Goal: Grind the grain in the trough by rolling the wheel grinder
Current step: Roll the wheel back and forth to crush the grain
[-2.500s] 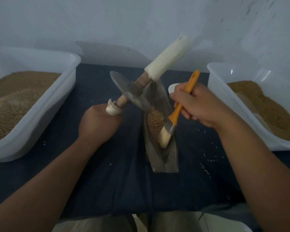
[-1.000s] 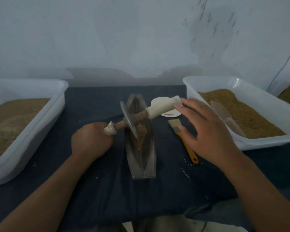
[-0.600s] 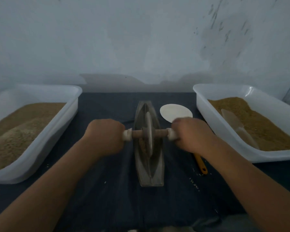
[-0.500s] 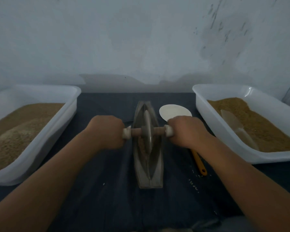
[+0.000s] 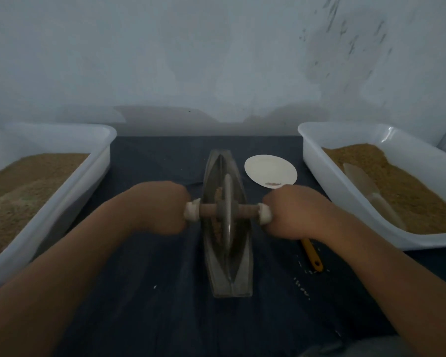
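A boat-shaped metal trough [image 5: 231, 282] lies lengthwise on the dark cloth in the middle. The metal wheel [image 5: 227, 212] of the grinder stands upright in its groove, on a wooden axle [image 5: 247, 210] with white-wrapped ends. My left hand [image 5: 162, 207] grips the left handle and my right hand [image 5: 294, 212] grips the right handle. Brown grain [image 5: 218, 228] shows in the trough just left of the wheel; the rest is hidden behind the disc.
A white tub of grain [image 5: 98, 155] stands at the left. Another white tub [image 5: 312, 150] at the right holds grain and a pale scoop [image 5: 371, 191]. A white dish [image 5: 269, 170] lies beyond my right hand, an orange brush handle [image 5: 312, 256] under it. Loose grains dot the cloth.
My right hand put the brush down on the cloth and took the right handle. The wheel came down upright into the trough and has since rolled slightly toward me.
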A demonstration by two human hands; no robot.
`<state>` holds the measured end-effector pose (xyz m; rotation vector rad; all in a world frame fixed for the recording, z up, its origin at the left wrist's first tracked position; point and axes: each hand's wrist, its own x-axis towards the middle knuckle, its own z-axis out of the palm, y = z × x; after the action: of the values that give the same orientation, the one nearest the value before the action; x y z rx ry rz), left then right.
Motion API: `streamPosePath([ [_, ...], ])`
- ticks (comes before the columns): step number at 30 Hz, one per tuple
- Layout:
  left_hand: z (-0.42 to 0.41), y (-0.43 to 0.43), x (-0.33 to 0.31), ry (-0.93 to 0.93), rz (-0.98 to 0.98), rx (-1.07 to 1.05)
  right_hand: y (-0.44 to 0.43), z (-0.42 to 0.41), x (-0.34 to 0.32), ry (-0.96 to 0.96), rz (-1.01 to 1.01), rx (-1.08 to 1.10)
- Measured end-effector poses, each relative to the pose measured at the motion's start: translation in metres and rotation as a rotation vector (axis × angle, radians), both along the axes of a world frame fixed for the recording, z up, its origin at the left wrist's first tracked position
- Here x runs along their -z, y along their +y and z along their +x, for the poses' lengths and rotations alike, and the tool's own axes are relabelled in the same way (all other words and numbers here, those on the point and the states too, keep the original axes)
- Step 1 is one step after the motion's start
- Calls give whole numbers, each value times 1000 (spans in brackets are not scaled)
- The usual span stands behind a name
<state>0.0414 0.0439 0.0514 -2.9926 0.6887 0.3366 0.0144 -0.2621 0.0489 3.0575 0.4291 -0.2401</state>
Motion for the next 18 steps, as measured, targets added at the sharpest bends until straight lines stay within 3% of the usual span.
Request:
streamPosePath([
  [4, 27, -7, 3, -185, -35, -103, 20, 34, -15, -216, -3, 18],
  [8, 50, -17, -1, -346, -96, -269, 36, 73, -33, -163, -119, 40],
  [12, 29, -8, -4, -102, -83, -155, 29, 47, -31, -125, -48, 5],
  [15, -10, 6, -2, 150, -96, -40, 14, 5, -24, 54, -14, -53],
  [18, -20, 7, 0, 185, -83, -21, 3, -6, -14, 40, -2, -57],
])
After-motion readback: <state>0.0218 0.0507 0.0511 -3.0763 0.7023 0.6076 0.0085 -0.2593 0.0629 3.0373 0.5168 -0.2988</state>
